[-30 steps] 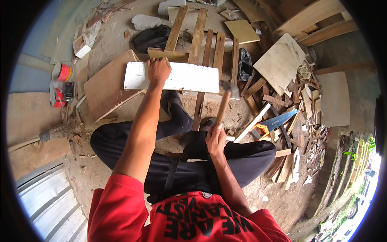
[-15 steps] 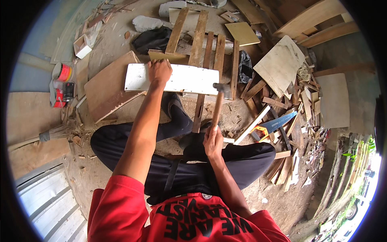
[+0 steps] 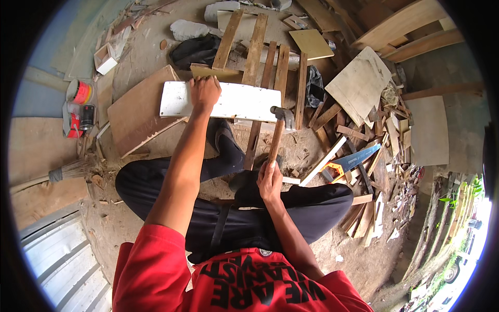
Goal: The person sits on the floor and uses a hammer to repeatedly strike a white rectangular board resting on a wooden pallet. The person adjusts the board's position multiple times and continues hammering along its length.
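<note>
My left hand is closed over the far edge of a white board, its fingers curled round the rim. The board lies across several narrow wooden slats. In my right hand is a hammer, gripped by its wooden handle. The hammer's dark metal head is at the board's near right corner; whether it touches the board I cannot tell.
On the right a handsaw with an orange handle lies on a heap of wood scraps. A brown panel leans at the left, near some cans and a broom. A pale sheet rests on the far-right pile.
The hammer's head has shifted slightly left and turned, and my right hand has moved a little left and down with it. My left hand keeps its hold on the board.
</note>
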Demonstrator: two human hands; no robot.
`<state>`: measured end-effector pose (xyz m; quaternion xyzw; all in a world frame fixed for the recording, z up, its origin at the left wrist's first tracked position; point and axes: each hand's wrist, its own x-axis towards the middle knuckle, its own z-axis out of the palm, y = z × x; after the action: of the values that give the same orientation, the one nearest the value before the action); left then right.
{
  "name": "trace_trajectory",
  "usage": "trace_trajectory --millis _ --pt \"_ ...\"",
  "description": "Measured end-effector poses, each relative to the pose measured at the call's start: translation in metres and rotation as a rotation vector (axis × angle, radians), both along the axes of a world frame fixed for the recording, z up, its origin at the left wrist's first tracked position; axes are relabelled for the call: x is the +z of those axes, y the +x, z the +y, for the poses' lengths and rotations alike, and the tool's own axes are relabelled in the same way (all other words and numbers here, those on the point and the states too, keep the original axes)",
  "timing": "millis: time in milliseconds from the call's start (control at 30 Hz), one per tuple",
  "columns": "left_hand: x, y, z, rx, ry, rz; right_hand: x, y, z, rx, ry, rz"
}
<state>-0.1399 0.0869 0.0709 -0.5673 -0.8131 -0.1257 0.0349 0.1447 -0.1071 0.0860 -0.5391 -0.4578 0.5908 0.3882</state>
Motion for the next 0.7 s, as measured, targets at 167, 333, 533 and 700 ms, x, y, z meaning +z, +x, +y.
trace_trajectory --millis 167,333,533,700 --pt "0.001 0.002 0.002 -0.008 0.030 -0.006 -0.039 0.004 0.004 0.074 0.138 -0.379" --pt "0.001 0.001 0.004 0.002 0.015 -0.005 -0.027 0.008 0.000 -0.118 -0.226 0.079" --pt "-0.010 -0.006 0.002 0.005 0.163 0.015 -0.061 0.023 0.015 -0.285 -0.008 -0.267" --pt "0.007 0.012 -0.035 -0.205 0.738 -0.395 -0.086 0.037 0.019 -0.402 -0.040 -0.385"
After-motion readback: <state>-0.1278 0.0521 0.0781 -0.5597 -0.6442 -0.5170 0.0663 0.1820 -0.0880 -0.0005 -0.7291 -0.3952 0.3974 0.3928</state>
